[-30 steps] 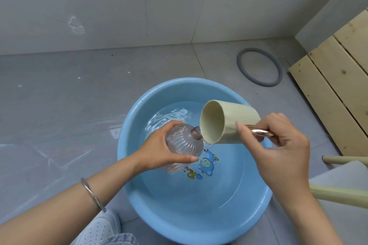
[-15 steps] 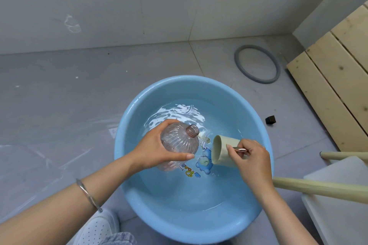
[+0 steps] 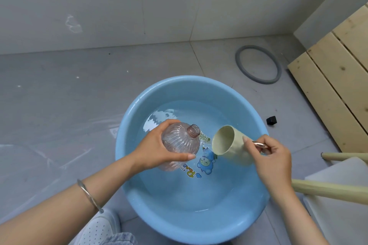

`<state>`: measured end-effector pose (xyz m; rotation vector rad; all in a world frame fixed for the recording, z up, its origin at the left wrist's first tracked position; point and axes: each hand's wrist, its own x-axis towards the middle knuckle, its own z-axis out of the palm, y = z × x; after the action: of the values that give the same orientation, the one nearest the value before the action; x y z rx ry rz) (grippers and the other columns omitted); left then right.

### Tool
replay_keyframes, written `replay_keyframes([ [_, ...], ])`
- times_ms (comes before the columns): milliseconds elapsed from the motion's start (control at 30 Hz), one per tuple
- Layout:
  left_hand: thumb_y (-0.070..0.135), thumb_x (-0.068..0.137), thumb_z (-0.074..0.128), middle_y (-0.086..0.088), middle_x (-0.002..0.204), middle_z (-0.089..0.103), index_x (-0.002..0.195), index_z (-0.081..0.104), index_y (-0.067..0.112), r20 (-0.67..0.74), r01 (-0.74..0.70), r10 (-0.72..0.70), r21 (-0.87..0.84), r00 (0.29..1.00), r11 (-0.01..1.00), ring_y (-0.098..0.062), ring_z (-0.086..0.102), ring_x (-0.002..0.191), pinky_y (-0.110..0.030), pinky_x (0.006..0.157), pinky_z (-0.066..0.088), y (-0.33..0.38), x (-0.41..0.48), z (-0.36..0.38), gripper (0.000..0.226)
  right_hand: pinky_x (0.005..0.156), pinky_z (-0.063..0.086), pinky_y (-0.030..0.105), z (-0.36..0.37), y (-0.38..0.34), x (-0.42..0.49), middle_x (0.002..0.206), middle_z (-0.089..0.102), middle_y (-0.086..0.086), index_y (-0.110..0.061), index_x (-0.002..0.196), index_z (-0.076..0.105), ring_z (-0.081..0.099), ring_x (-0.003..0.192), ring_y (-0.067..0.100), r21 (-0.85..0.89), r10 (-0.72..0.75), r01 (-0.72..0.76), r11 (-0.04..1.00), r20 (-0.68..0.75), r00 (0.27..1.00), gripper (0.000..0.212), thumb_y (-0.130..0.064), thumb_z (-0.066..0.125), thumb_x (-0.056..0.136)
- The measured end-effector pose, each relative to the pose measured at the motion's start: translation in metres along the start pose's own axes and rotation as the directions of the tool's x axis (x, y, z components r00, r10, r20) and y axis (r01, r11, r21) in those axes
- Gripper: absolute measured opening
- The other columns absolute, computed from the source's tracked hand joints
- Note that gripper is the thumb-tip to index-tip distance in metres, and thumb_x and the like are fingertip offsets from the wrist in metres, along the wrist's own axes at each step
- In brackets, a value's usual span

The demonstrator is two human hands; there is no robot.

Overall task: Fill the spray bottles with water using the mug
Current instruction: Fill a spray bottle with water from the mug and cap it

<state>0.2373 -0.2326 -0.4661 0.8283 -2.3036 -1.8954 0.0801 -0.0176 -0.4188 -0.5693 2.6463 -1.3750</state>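
A round blue basin (image 3: 139,103) holds shallow water and sits on the grey floor. My left hand (image 3: 157,151) grips a clear ribbed spray bottle (image 3: 182,141) without its cap, tilted with its open neck pointing up and right over the water. My right hand (image 3: 272,157) holds a cream mug (image 3: 233,145) by its shiny metal handle. The mug lies tilted on its side just right of the bottle's neck, its mouth facing left, its lower edge at the water.
A small black cap (image 3: 271,120) lies on the floor right of the basin. A grey rubber ring (image 3: 239,65) lies farther back. Wooden slats (image 3: 338,85) stand at the right. Wooden legs (image 3: 328,191) and a white surface (image 3: 342,173) are at my lower right; my white shoe (image 3: 97,228) sits below.
The mug dropped from pouring height at the bottle's neck down into the basin water, then lifted slightly. The bottle in my left hand stayed almost in place.
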Motion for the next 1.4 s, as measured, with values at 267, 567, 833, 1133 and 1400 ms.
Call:
replay_keyframes([
  [267,0.061,0.04,0.087,0.026,0.113,0.064,0.117,0.055,0.041,-0.005,-0.021,0.021,-0.006,1.0,1.0,0.004,0.06,0.107,-0.018,0.096,0.044,0.005,0.0,0.0,0.085,0.046,0.023,0.013,-0.022,-0.058,0.002,0.044,0.036,-0.01,-0.004,0.058,0.046,0.03,0.045,0.004,0.206,-0.029,0.039,0.978,-0.049,0.998,0.036,-0.013,0.072,0.081],
  [567,0.064,0.038,0.085,0.028,0.113,0.062,0.116,0.054,0.043,-0.022,-0.017,0.017,0.009,1.0,1.0,0.006,0.058,0.107,-0.013,0.092,0.042,0.008,-0.002,0.002,0.087,0.058,0.034,0.013,-0.024,-0.093,-0.006,0.06,0.045,0.002,-0.008,0.057,0.047,0.04,0.057,0.01,0.126,-0.299,0.299,0.946,-0.023,0.954,0.039,-0.028,0.074,0.076],
  [833,0.063,0.038,0.086,0.024,0.116,0.063,0.119,0.054,0.043,-0.015,-0.006,0.006,-0.025,1.0,1.0,0.007,0.059,0.107,-0.014,0.094,0.043,0.011,-0.001,0.003,0.09,0.059,0.031,0.024,-0.024,-0.104,-0.008,0.062,0.045,-0.009,-0.013,0.057,0.046,0.04,0.062,0.014,-0.034,-0.444,0.444,0.896,-0.01,0.896,0.036,-0.033,0.068,0.078],
  [1133,0.064,0.038,0.086,0.026,0.115,0.063,0.118,0.054,0.044,-0.008,-0.017,0.017,-0.009,1.0,1.0,0.006,0.059,0.108,-0.019,0.096,0.044,0.012,-0.001,0.004,0.088,0.062,0.029,0.027,-0.024,-0.112,-0.009,0.057,0.044,-0.009,-0.01,0.056,0.047,0.038,0.063,0.008,-0.161,-0.558,0.553,0.818,0.017,0.83,0.036,-0.023,0.072,0.078],
  [1400,0.062,0.039,0.086,0.029,0.111,0.063,0.115,0.054,0.045,-0.005,-0.012,0.012,-0.027,1.0,1.0,0.008,0.059,0.106,-0.011,0.092,0.043,0.014,-0.002,0.003,0.084,0.069,0.028,0.02,-0.024,-0.115,-0.009,0.059,0.036,-0.013,-0.01,0.055,0.047,0.035,0.064,0.004,-0.243,-0.66,0.647,0.723,0.034,0.751,0.037,-0.023,0.07,0.08],
])
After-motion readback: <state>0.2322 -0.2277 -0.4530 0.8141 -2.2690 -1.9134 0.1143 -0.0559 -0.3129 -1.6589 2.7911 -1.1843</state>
